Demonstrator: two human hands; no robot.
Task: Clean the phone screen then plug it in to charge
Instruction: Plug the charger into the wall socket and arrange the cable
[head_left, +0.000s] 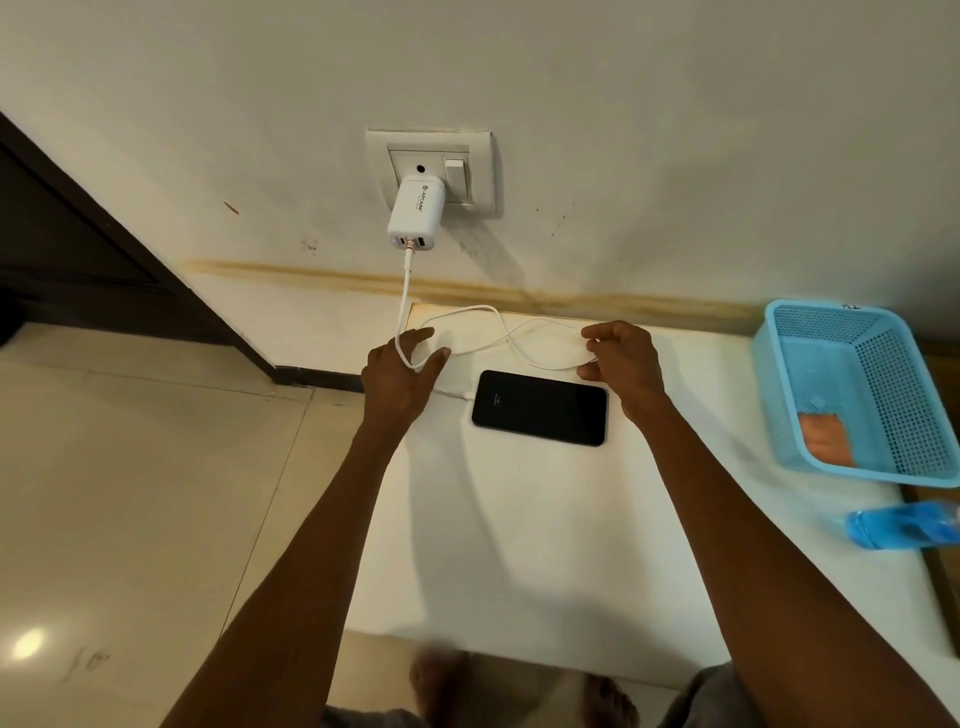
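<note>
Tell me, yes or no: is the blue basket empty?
No. The blue basket holds an orange cloth lying flat in its near corner.

A room in a home. A cream painted wall (675, 130), scuffed and stained, carries a switched wall socket (434, 174) with a white phone charger (415, 213) plugged in. Glossy beige floor tiles (130, 467) meet a dark wooden door frame (104, 234). A white tabletop (545, 545) holds a blue plastic basket (852, 389).

Bare forearms, no sleeves, no watch or rings visible; grey clothing at bottom edge; bare feet, blurred.
</note>
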